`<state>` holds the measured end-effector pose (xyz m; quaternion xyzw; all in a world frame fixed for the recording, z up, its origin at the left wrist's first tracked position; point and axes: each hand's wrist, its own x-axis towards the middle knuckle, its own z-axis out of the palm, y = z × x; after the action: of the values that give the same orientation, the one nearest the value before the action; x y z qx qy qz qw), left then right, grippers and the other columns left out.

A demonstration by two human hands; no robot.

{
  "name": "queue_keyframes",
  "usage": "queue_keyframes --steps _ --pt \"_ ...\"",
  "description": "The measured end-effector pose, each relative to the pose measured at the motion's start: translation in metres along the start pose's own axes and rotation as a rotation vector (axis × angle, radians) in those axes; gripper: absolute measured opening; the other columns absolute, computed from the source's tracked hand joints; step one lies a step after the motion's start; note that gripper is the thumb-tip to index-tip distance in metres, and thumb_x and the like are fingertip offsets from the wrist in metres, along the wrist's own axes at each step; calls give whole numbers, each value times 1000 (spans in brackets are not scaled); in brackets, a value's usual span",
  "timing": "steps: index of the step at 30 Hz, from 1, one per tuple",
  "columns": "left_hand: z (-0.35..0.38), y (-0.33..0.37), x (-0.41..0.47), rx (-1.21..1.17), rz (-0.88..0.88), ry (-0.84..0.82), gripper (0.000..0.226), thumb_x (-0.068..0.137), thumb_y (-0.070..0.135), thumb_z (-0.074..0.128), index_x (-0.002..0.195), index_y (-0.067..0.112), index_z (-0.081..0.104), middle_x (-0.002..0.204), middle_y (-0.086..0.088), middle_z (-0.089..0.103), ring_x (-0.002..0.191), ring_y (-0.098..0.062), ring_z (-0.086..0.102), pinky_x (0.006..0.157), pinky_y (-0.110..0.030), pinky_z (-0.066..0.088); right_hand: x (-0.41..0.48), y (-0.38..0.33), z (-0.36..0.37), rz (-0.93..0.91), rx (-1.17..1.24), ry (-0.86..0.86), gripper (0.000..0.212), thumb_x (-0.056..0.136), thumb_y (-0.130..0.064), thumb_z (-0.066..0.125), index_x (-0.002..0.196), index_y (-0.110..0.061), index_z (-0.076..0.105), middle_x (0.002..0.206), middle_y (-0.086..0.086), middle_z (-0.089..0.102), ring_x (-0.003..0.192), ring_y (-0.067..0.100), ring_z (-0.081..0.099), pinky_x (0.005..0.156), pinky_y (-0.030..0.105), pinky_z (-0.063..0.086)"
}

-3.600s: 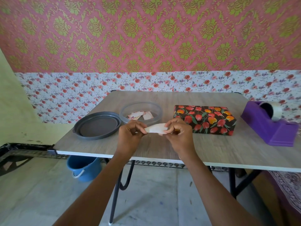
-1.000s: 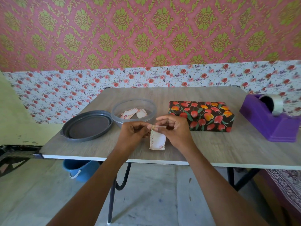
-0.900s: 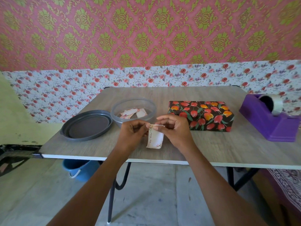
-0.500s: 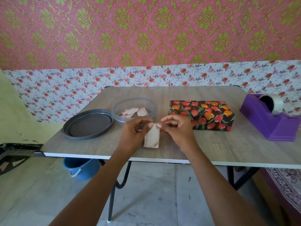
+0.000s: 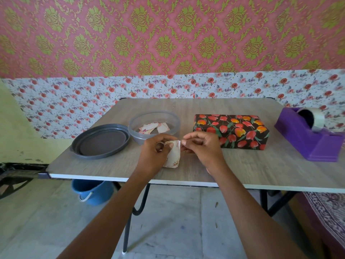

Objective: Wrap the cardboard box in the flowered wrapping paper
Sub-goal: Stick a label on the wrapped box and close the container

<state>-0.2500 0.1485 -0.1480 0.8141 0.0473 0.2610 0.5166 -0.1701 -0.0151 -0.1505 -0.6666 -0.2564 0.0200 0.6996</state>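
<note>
The box [image 5: 231,130], covered in dark paper with red and orange tulips, lies on the grey table [image 5: 252,165] right of centre. In front of it, my left hand [image 5: 155,154] pinches the top of a small white label sticker [image 5: 172,154] with a flowered border, which hangs upright above the table. My right hand [image 5: 201,144] pinches the sticker's upper right edge with thumb and fingertips. Both hands are just left of the box and do not touch it.
A clear plastic bowl [image 5: 155,122] holding several more stickers stands behind my hands. Its dark grey lid [image 5: 100,140] lies to the left. A purple tape dispenser [image 5: 308,135] sits at the right edge. A blue bucket [image 5: 93,191] stands under the table.
The sticker, held flat between both hands earlier, now hangs upright. My right fingers have shifted to its upper right edge. The box has not moved.
</note>
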Motion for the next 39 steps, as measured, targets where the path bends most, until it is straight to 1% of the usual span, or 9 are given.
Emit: queue_keyframes --steps 4,8,13,16,18,20,24,32,39 --pt "0 0 0 19 -22 3 18 97 11 66 109 21 75 112 14 70 104 -5 66 85 -23 57 1 1 0 9 -3 -3 10 85 -4 80 94 -8 76 79 7 78 77 25 77 69 31 62" --pt "1 1 0 21 -31 4 12 94 16 70 100 27 74 104 18 71 97 -1 67 79 -20 55 2 3 0 0 -34 -4 12 85 -3 80 92 -11 76 78 5 78 75 22 77 68 29 61" --pt "0 4 0 70 53 -14 14 92 16 74 101 26 77 102 15 72 94 -3 65 81 -25 53 2 3 0 -5 -43 -29 16 83 -1 81 91 -13 74 81 5 79 78 23 77 78 40 63" --pt "0 4 0 63 48 -18 8 89 13 76 93 20 78 96 10 73 92 -8 67 84 -35 56 2 3 -1 12 -32 -41 16 82 0 81 92 -10 72 81 7 79 78 25 77 77 40 63" --pt "0 4 -1 68 47 2 9 87 10 77 89 19 76 93 10 72 91 -9 67 86 -40 57 2 2 0 28 -18 -49 18 81 1 82 92 -6 70 80 9 78 75 24 77 69 33 62" --pt "-1 6 -2 83 49 6 13 87 9 77 86 22 75 91 13 71 89 -5 67 87 -40 57 2 1 0 48 1 -55 19 80 3 83 90 -4 69 77 11 77 71 24 76 64 27 60" --pt "0 7 -6 96 50 10 12 88 7 75 87 18 74 92 11 71 90 -4 65 88 -39 57 3 2 -1 104 26 -72 21 78 3 83 88 -6 67 75 14 75 65 25 73 62 28 58" --pt "0 6 -11 116 195 65 21 84 -6 72 82 14 76 97 10 68 96 -11 66 81 -32 58 5 2 0 195 68 -98 28 77 4 83 77 -13 61 79 28 71 65 29 68 68 41 58" --pt "2 3 -13 181 310 116 23 83 -13 69 81 10 75 110 2 54 111 -9 55 82 -23 54 3 2 1 181 37 -71 42 76 3 81 63 -24 50 72 20 71 61 25 67 62 37 53"
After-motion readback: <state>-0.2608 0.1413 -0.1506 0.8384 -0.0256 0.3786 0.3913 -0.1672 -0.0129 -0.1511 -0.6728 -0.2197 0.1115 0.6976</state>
